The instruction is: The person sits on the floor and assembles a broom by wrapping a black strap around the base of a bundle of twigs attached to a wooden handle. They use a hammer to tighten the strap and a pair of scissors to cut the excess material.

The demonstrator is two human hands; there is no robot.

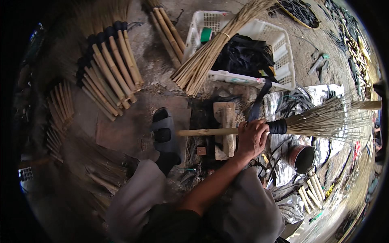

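My left hand is closed around the pale wooden handle of a broom, just below its binding. The broom lies level across the view, its stiff twig bristles fanning out to the right. Black wrapping binds the base of the bristles. A black strip hangs from the white basket down to near my hand. Under the handle stands a worn wooden block. The handle's left end passes by my foot in a black sandal. My right hand does not show.
A tied twig bundle leans over the basket, which holds black strips and green tape. Several brooms with bamboo handles lie at left. At right are a dark round can, short pale sticks and silvery sheeting.
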